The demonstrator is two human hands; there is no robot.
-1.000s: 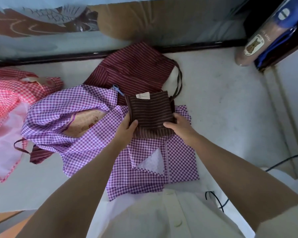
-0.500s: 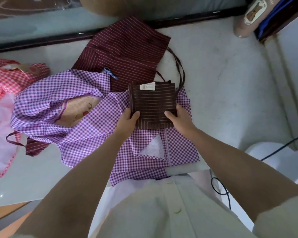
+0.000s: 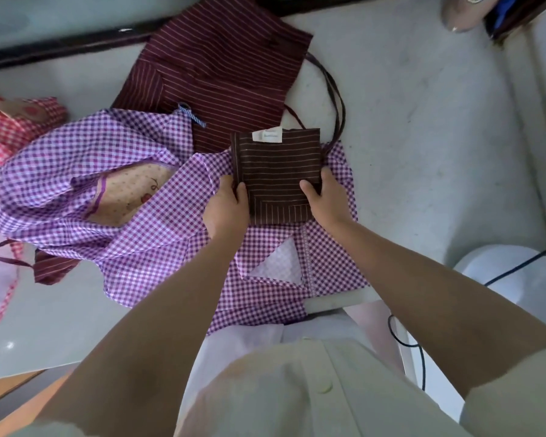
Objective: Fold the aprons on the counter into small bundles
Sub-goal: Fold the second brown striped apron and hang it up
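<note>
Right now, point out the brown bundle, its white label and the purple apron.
brown bundle (image 3: 278,175), head view, striped middle
white label (image 3: 267,136), head view, centre
purple apron (image 3: 76,146), head view, left fold

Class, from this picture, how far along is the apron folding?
Done: no finished bundle lies set aside. In hand: the dark brown striped apron, already a small square, is pinched by the left hand and right hand atop the purple gingham apron. Left: it, the maroon striped apron behind and the red gingham apron far left lie loose.
</note>
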